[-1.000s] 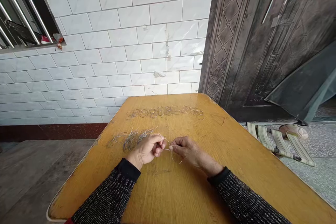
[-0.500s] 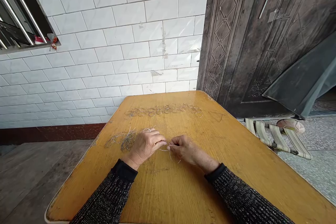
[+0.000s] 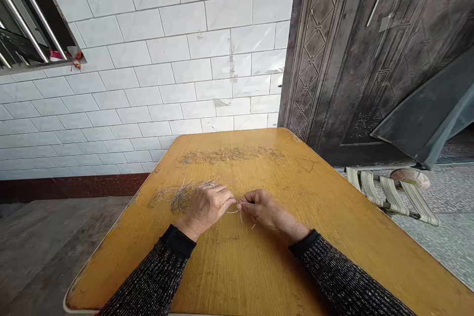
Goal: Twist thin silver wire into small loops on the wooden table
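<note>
My left hand [image 3: 211, 205] and my right hand [image 3: 261, 209] meet near the middle of the table, fingertips almost touching. Both are closed in a pinch on a thin, pale wire [image 3: 232, 212]; a small curve of it shows below the fingers and a loose end dangles under the right hand. Its exact shape between the fingertips is hidden. Just behind and left of my left hand lies a tangled pile of thin wires [image 3: 180, 196]. Farther back stretches a row of looped wire rings [image 3: 233, 154].
The wooden table [image 3: 229, 266] stands against a white tiled wall [image 3: 166, 79]. A single bent wire [image 3: 306, 163] lies at the back right. To the right are a dark carved door [image 3: 333, 59] and a low stool with striped straps [image 3: 388, 191].
Both hands stay pinched on the wire in nearly the same place. My left hand has shifted very slightly right.
</note>
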### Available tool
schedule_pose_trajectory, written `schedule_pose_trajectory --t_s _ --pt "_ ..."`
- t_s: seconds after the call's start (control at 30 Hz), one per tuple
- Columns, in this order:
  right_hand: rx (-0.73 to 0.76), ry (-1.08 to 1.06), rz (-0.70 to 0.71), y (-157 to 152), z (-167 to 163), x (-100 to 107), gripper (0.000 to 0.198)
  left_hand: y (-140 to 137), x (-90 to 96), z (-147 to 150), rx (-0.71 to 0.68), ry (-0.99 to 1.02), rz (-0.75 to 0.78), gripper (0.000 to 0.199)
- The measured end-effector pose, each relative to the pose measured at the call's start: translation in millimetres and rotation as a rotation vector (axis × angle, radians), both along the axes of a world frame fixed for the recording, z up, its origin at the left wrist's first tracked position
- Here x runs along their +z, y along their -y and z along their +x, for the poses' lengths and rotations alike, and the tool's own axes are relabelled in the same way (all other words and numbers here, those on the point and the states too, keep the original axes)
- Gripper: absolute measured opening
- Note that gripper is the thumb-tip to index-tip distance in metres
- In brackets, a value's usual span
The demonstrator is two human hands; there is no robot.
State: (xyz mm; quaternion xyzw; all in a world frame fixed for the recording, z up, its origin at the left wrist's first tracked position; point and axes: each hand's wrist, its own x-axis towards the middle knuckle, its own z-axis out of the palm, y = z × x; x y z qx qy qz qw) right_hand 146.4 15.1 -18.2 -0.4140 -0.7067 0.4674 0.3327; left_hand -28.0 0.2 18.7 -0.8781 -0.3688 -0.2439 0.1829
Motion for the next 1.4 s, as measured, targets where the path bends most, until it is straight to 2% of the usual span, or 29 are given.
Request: schedule_pose_trajectory --t_s 0.17,0.33,0.4,0.5,0.6,0.67,0.73,0.97,1.23,1.4 --pt "-0.067 0.007 -0.005 0.2 -0.4 5.8 0.029 -1.1 0.4 1.4 0.048 0.127 -0.04 0.019" --pt "-0.077 0.019 0.008 1.6 -1.5 5.9 0.029 -0.5 0.8 3.1 0.057 0.142 -0.085 0.021" --pt "-0.086 -0.019 -0.006 1.2 -2.8 4.6 0.03 -2.1 0.4 3.5 0.051 0.206 -0.144 0.02" --pt "-0.133 -0.146 -0.047 -0.1 -4.1 5.3 0.033 -5.6 0.0 4.4 0.043 0.525 -0.371 0.014" --pt "-0.222 -0.296 -0.075 -0.9 -3.3 8.8 0.036 -6.5 -1.6 8.4 0.014 0.909 -0.734 0.021" --pt "-0.257 -0.371 -0.083 -0.4 -2.4 10.9 0.038 -4.8 -4.3 13.4 -0.039 1.031 -0.966 0.025" --pt "-0.257 -0.405 -0.107 0.7 -2.0 12.5 0.039 -2.6 -7.9 19.0 -0.072 1.07 -1.108 0.027" --pt "-0.267 -0.462 -0.289 4.1 -0.3 17.6 0.042 -3.9 -14.6 19.3 -0.057 1.222 -1.187 0.017" --pt "-0.249 -0.413 -0.251 4.6 2.8 19.5 0.04 -8.1 -13.3 10.1 -0.09 1.277 -1.338 0.022" --pt "-0.206 -0.394 -0.249 6.4 2.3 20.9 0.037 -8.6 -11.7 7.8 -0.068 1.31 -1.311 0.022"
